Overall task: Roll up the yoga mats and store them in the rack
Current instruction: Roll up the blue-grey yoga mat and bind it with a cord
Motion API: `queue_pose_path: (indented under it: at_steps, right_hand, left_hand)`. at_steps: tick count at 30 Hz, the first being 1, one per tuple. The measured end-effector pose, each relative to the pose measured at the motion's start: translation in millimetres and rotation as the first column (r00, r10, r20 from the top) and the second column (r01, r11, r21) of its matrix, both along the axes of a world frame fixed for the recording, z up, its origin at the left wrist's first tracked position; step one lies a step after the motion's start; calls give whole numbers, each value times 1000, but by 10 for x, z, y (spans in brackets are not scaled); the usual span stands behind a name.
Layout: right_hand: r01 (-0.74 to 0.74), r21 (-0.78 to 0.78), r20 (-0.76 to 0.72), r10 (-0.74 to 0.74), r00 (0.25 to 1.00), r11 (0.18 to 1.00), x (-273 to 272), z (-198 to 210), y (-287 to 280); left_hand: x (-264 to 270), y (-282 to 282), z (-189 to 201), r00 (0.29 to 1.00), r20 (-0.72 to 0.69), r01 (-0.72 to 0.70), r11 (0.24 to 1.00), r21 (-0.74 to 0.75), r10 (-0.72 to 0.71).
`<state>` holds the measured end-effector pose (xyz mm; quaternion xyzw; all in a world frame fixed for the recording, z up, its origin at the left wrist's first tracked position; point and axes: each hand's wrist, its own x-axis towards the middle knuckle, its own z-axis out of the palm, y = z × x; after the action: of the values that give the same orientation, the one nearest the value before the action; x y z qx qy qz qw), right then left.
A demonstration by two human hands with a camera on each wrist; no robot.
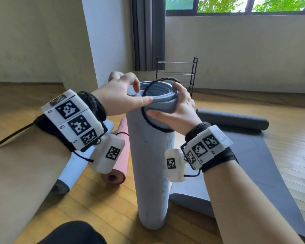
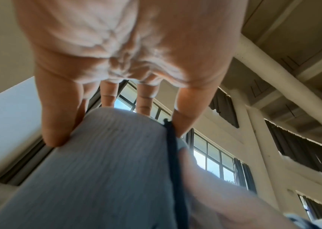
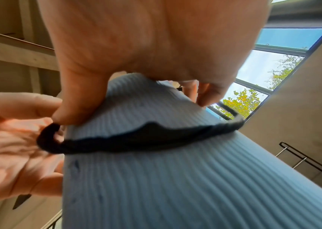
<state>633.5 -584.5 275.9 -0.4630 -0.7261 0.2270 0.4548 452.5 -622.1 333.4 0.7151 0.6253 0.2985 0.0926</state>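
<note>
on the rolled blue mat (image 1: 151,155), both hands grip its black band (image 1: 149,120); no writing legible.

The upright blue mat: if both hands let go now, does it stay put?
Probably not. The blue mat stands tall on one narrow end, so it likely tips. The black band sits only half over the top, so the soft roll may loosen. Once down, it would likely roll.

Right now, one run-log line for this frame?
stage: banding rolled mat | blue-grey mat: upright on floor | black elastic band: partly over top end | left hand: steadies top | right hand: pulls band | rack: behind
</note>
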Motion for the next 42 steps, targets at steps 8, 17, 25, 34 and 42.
queue_pose_path:
  at_steps: [8, 17, 25, 34, 42]
  right_hand:
    - [-31, -36, -65, 29, 997, 999, 140, 17, 8]
    - [-67, -87, -145, 53, 988, 994, 273, 94, 156]
    - [-26, -104, -146, 11, 989, 994, 295, 233, 114]
    - [-239, -263, -367, 132, 921, 935, 342, 131, 372]
    - [-256, -264, -368, 148, 918, 930, 403, 107, 390]
  left_hand:
    - [78, -69, 19, 991, 8, 132, 990, 43, -132]
    - [12, 29, -53, 969, 238, 60, 997, 40, -68]
    - [-74, 16, 15, 917, 397, 56, 998, -22, -42]
    - [-128, 178, 5, 928, 370, -12, 998, -54, 31]
    - [-56, 341, 44, 943, 323, -54, 994, -97, 82]
